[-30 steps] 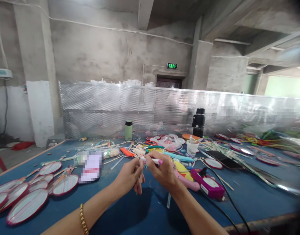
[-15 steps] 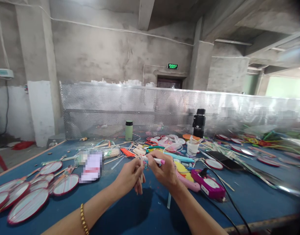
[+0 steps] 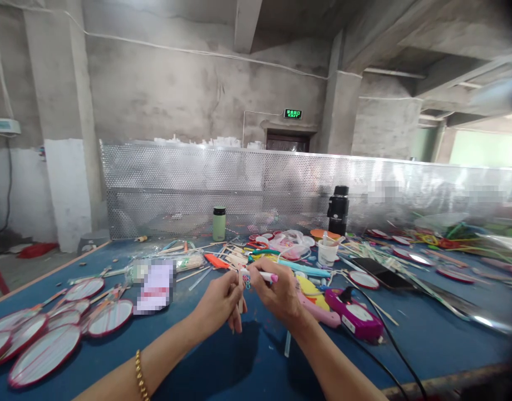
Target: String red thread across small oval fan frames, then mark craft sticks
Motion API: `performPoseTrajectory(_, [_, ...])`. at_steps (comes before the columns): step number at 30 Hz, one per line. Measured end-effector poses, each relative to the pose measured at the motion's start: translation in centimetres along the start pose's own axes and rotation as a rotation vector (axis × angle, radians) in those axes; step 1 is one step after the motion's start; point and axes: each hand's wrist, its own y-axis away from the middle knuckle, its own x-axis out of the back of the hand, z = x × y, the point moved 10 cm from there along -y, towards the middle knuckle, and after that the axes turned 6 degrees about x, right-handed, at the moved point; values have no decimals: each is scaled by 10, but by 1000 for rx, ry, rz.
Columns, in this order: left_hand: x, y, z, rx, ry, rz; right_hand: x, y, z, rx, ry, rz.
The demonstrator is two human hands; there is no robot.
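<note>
Little moved, marker (image 3: pixel 265 274) level, pink tip right

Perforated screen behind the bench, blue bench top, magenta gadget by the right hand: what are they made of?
Perforated silver screen: looks like sheet metal, shiny, with regular round holes and bright glare. Blue bench top: matte, soft-looking covering, possibly felt or rubber mat, over a board with a wooden-looking edge; uncertain. Magenta boxy gadget with black cord: glossy moulded plastic, smooth rounded corners, white face.

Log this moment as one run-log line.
left hand: pinching small stick piece | right hand: holding pink-capped marker, tip at piece | nearby: magenta glue gun, round fans | surface: blue table
</note>
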Motion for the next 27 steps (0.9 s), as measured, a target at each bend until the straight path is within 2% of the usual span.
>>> performPoseTrajectory(27, [1,0,2,-7,11,0,3,0,5,-15,29,24])
